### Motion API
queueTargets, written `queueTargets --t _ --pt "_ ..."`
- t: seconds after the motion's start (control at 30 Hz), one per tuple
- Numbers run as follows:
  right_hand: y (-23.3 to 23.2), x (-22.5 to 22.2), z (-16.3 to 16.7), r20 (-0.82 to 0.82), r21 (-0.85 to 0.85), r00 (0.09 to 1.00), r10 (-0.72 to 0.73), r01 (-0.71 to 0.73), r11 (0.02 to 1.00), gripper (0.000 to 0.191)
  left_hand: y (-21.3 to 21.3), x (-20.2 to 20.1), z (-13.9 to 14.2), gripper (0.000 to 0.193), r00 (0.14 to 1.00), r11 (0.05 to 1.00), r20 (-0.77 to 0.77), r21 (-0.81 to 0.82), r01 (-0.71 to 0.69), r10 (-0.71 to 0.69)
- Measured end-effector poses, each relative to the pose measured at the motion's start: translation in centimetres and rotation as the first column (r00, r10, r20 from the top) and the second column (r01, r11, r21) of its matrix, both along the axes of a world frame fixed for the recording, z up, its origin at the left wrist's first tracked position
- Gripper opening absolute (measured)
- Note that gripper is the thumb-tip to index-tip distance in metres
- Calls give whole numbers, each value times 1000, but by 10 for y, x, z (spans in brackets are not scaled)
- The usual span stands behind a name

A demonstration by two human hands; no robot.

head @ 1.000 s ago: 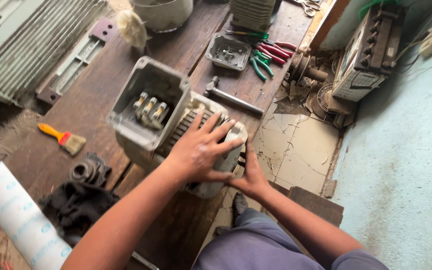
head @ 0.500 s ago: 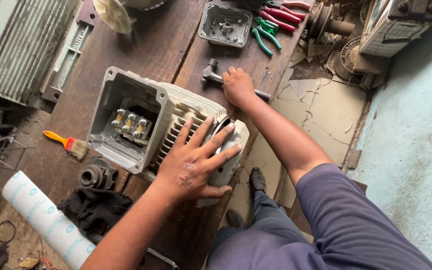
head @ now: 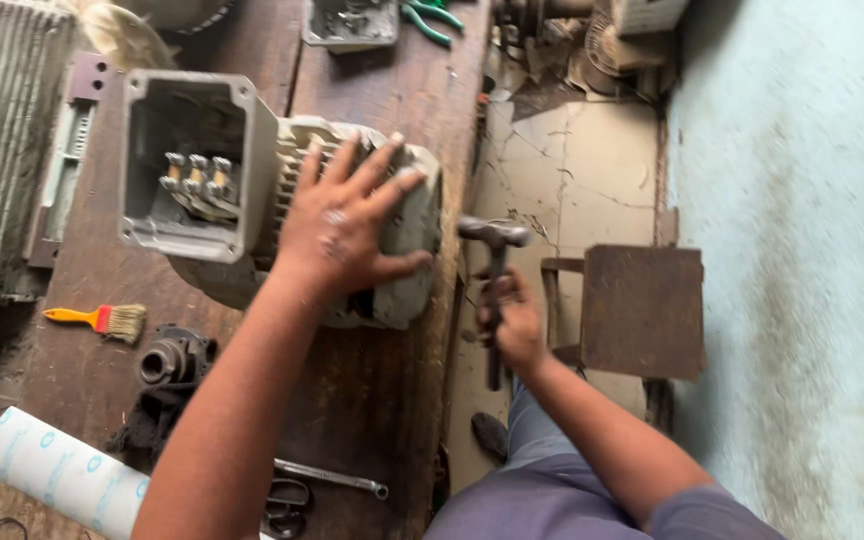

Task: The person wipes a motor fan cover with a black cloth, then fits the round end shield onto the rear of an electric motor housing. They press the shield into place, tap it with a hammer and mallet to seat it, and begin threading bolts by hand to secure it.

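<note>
Head view: a worn, dark wooden desk (head: 382,400) stands beside a cracked tile floor (head: 592,170) and a pale blue wall (head: 802,250). A white roll with small blue marks (head: 62,470) lies at the desk's near left corner, by an orange-handled brush (head: 102,320). The left hand (head: 342,230) presses flat, fingers spread, on the grey finned motor housing (head: 407,240) mid-desk. The right hand (head: 512,325), fingers wrapped closed around the handle, holds a hammer (head: 494,240) just off the desk's edge.

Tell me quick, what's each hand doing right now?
Left hand: open, fingers spread flat on the grey motor housing.
Right hand: closed around the hammer handle.
</note>
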State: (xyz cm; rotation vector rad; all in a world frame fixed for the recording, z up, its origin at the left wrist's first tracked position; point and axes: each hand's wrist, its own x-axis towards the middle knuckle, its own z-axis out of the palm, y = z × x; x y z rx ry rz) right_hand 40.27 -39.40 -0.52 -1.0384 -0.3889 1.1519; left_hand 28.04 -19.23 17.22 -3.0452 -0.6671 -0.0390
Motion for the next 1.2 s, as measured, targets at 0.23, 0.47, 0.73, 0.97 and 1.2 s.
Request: queueTargets --t 0.23,0.47,0.73,0.97,1.2 --pt "11 -38 10 -40 87 994 -106 109 990 45 -3 1 -1 95 1000 999 -2 52 4 -4" --pt "9 -37 -8 -157 188 962 -223 251 950 42 -2 0 -5 95 999 998 -37 59 -17 19" --pt "16 -25 4 -97 186 972 -215 230 955 45 -3 7 7 97 997 999 -70 17 -40 41" --pt "34 -24 29 -78 -28 979 -190 188 982 45 -5 8 23 96 999 998 7 -39 -44 44" --pt "39 -23 12 -14 -231 963 -268 258 938 32 -2 6 18 93 999 998 -19 -59 -34 33"
